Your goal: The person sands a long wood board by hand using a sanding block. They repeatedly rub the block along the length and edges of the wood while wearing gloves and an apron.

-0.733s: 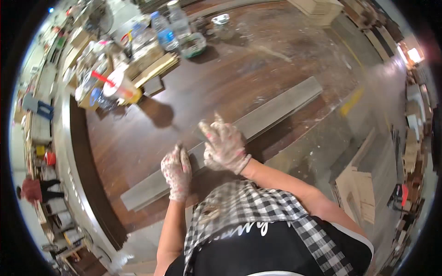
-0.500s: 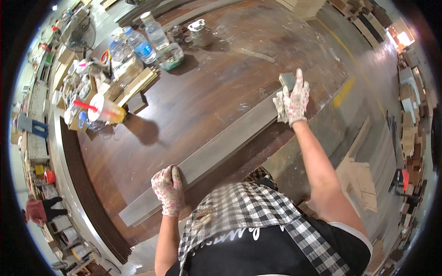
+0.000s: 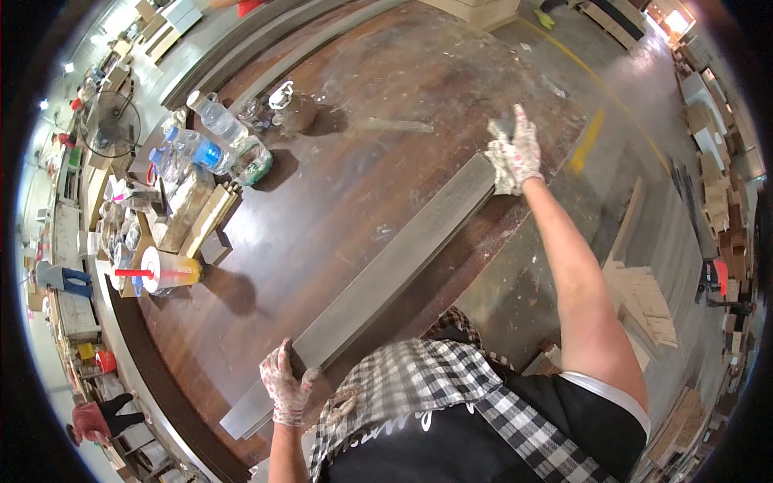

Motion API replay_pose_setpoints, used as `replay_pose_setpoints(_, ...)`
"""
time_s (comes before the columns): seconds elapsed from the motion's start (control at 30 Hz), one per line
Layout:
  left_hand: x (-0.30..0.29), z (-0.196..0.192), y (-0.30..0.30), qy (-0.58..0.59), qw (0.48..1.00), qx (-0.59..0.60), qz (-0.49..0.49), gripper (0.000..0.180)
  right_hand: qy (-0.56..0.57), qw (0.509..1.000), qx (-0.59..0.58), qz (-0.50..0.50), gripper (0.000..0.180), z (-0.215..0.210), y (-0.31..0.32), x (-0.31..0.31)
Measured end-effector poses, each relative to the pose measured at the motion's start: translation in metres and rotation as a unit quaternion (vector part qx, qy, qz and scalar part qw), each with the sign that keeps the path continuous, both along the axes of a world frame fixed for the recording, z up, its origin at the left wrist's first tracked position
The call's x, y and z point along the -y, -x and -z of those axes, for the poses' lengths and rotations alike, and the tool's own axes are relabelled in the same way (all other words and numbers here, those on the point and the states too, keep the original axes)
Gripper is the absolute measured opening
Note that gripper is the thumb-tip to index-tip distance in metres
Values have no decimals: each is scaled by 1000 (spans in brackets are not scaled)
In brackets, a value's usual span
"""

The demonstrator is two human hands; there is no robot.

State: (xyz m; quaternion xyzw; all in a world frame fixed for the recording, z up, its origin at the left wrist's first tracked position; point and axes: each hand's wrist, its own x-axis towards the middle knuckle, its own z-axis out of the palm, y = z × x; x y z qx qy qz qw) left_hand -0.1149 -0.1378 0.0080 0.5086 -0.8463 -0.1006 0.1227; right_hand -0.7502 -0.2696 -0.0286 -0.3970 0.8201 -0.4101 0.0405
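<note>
Far L: drink cup (image 3: pixel 175 270) w/ red straw, partly full of yellow liquid, stands on the brown worktop (image 3: pixel 338 197); just beyond it, clear plastic bottles (image 3: pixel 203 151) by stacked wood offcuts (image 3: pixel 211 219). These sit well apart from the grey plank (image 3: pixel 394 262), which lies diagonally, near L to far R, approx. along the worktop's near R side; looks like a 2nd layer under it, can't be sure. L hand (image 3: pixel 286 388), gloved, is laid across the plank towards its near L end, fingers and thumb spread over it; can't tell if it grips or only presses. R hand (image 3: pixel 517 154), also gloved, is at the plank's far R end, index finger straight out, w/ prob. a small grey block (image 3: pixel 502 126) under the fingers, mostly hidden, so grip n/c. Main change: 0.7 s ago both hands were close tog. nr the plank's L half; R has since gone out to the far end. View has swung too. Upshot: hands now span most of the plank, L prob. steadying, R working at the end.
</note>
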Motion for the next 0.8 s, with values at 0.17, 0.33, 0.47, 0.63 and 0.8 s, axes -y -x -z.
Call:
replay_pose_setpoints(0.17,5,-13,6,-31,999,30,-28,96,172,983,56,-7,75,5,-1,-17)
replay_pose_setpoints(0.33,8,-33,6,8,982,180,-58,74,242,967,80,8,70,-26,-32,-47)
replay_pose_setpoints(0.47,-9,-23,18,-1,989,141,-41,60,288,954,85,6,68,-41,-42,-66)
replay_pose_setpoints(0.63,3,-18,30,26,998,-52,-38,52,276,899,309,-143,68,-93,-172,-78)
replay_pose_setpoints(0.8,38,21,13,-117,988,-85,-54,46,210,925,-64,-309,72,-62,-291,-75)
